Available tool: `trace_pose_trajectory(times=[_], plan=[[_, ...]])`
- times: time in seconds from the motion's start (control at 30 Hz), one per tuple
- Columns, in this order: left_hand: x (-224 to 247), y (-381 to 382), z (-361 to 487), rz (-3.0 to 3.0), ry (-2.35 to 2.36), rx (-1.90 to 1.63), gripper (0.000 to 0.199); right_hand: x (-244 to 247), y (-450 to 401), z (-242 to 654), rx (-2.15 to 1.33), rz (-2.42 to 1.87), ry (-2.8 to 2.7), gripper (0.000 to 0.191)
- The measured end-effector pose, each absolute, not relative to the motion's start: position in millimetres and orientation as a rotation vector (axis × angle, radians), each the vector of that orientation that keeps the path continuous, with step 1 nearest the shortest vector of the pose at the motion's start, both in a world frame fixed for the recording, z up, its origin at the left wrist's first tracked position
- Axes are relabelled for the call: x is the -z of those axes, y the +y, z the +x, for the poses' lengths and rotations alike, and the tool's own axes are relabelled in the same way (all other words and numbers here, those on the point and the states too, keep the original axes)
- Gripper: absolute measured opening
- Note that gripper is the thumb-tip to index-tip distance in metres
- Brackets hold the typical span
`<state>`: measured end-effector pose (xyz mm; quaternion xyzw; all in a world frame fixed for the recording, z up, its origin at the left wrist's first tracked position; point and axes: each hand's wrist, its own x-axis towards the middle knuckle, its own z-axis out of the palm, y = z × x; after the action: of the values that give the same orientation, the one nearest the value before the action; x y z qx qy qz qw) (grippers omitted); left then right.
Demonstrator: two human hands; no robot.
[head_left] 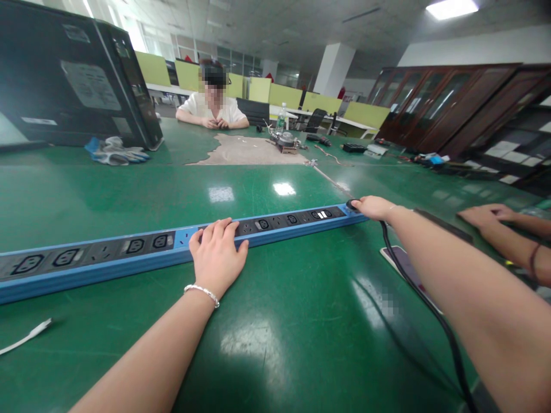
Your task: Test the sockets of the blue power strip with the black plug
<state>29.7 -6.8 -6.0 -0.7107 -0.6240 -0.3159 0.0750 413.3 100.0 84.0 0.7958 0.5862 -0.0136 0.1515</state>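
Observation:
A long blue power strip with black sockets lies across the green table, running off the left edge of the view. My left hand rests over its middle, fingers across the socket face and thumb at the near side, gripping it. At the strip's right end, my right hand is closed around a black plug. The plug is against the end socket area; how deep it sits is hidden by my fingers. From that hand a black power cord runs down under my right forearm toward the lower right.
A phone lies beneath the cord. Another person's hands rest at right; a person in white sits opposite. Gloves lie by a black computer case at left. A white cable lies near left. Tools and a bottle stand farther back.

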Motion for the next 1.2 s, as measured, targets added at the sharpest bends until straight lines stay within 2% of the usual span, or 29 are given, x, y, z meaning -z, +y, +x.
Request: trace_pose_trajectory(times=[0.13, 1.2], plan=[[6.0, -6.9, 29.7, -2.129, -1.876, 0.938, 0.037, -80.4, 101.0, 415.2, -0.044, 2.258, 1.728, 0.05], [6.0, -6.7, 29.7, -2.131, -1.878, 0.936, 0.037, -59.6, 94.0, 412.6, 0.003, 2.356, 1.729, 0.051]])
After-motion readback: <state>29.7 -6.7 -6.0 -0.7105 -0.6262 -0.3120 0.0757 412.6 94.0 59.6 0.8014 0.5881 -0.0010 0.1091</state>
